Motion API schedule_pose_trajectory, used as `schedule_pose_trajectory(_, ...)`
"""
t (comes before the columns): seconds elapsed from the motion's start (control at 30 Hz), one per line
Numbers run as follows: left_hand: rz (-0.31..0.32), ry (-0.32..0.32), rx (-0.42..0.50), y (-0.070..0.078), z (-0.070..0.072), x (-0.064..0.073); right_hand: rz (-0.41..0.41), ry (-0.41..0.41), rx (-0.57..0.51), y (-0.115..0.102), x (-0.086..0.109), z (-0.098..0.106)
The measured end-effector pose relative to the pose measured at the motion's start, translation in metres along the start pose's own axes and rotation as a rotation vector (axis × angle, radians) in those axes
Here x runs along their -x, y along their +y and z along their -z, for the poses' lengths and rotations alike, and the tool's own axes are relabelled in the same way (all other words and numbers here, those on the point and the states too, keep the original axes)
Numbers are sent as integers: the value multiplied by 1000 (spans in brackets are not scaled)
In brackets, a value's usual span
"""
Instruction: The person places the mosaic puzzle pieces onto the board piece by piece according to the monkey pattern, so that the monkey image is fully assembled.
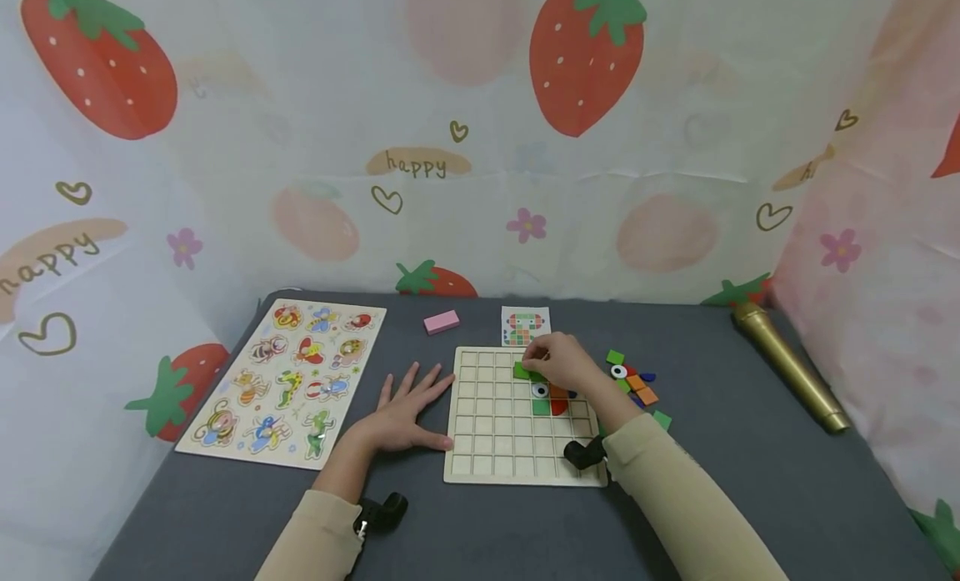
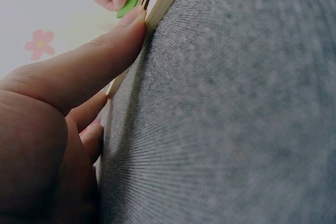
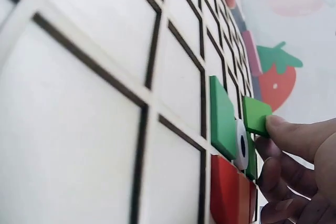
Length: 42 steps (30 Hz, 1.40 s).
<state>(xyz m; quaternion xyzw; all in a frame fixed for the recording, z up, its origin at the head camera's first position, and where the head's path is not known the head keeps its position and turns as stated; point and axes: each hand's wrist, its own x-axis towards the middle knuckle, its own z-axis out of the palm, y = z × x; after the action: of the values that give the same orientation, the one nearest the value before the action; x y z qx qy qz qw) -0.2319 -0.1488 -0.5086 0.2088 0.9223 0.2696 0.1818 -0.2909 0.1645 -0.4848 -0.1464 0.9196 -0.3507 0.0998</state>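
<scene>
My right hand (image 1: 558,364) pinches a green square tile (image 3: 255,115) by its edge, over the upper part of the wooden grid board (image 1: 483,448). Close by on the board are another green tile, a white eye tile (image 1: 540,390), a teal-green tile (image 3: 223,124), an orange tile (image 1: 558,392) and a red tile (image 3: 223,190). Fingers spread, my left hand (image 1: 397,418) lies at the board's left side. Its thumb (image 2: 118,43) presses against the board's edge in the left wrist view. The right hand hides some squares at the upper right.
Several loose coloured tiles (image 1: 641,389) lie right of the board. Behind it are a small pattern card (image 1: 525,335) and a pink block (image 1: 441,322). An insect picture board (image 1: 255,427) lies at left, a gold microphone-shaped object (image 1: 791,368) at far right.
</scene>
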Motion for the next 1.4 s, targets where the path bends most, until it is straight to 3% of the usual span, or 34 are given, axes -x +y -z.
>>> schedule_pose_trajectory(0.23,-8,7,2,0,1,0,1,3,47,-3,-1,-4)
schedule_pose_trajectory(0.53,-19,6,-1,2,0,1,-14,13,23,-1,1,-4)
schedule_pose_trajectory(0.77,-19,7,4,2,0,2,-4,107,-94,11,7,20)
schedule_pose_trajectory(1.13,-18,9,4,3,1,2,-47,199,-98,44,34,56)
schedule_pose_trajectory(1.4,-19,5,5,1,1,3,-99,212,-118,72,49,66)
